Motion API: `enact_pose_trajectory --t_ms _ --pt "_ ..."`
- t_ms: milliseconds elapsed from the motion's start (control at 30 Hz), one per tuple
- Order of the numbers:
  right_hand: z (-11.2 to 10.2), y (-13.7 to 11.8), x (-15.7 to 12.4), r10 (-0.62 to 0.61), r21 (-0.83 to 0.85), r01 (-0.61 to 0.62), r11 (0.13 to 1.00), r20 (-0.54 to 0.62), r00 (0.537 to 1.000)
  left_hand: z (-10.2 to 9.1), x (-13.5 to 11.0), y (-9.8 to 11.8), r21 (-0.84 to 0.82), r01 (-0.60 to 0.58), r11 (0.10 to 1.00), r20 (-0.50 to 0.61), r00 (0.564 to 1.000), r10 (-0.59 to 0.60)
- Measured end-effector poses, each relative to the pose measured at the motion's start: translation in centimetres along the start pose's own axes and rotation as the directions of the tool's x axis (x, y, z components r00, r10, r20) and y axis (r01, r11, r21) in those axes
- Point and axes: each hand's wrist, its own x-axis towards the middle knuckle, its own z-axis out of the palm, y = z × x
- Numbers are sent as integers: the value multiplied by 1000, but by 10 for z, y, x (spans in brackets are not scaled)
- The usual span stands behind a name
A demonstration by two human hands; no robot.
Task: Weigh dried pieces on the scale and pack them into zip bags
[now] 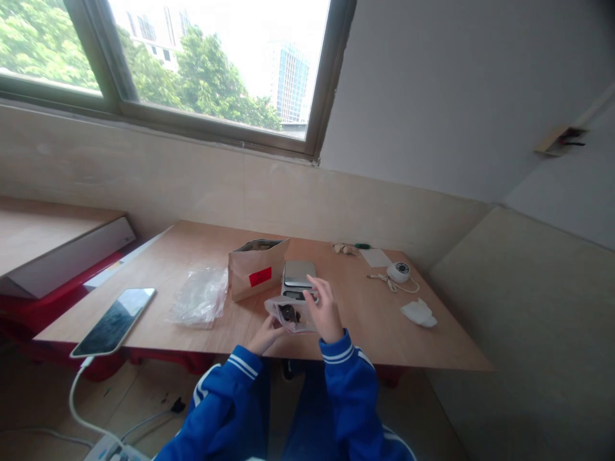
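Note:
My left hand (266, 334) grips the left side of a small clear plastic bag (303, 323) near the table's front edge. Dark pieces (289, 313) lie inside it; what they are I cannot make out. My right hand (327, 310) is over the bag's right end, fingers apart, with nothing visible between them. Just behind the bag sits a digital kitchen scale (298, 274) with a bare metal plate, its front partly hidden by the bag and my right hand. Left of the scale stands an open brown paper pouch (245, 275) with a red label (261, 277).
Several clear plastic bags (199, 298) lie left of the pouch. A phone (115, 320) on a white cable rests at the left edge. Farther right are a white round device with a cord (398, 272), a crumpled tissue (419, 312), a paper sheet (375, 258) and a green-handled tool (362, 246).

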Motion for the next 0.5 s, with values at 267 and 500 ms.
enact_pose_trajectory --t_ms 267,500 --pt "32 21 0 -80 -2 84 996 288 954 -35 36 -26 197 -102 975 -158 978 134" --pt "66 54 7 18 -118 30 992 387 922 -44 37 -28 279 -159 947 -200 955 219"
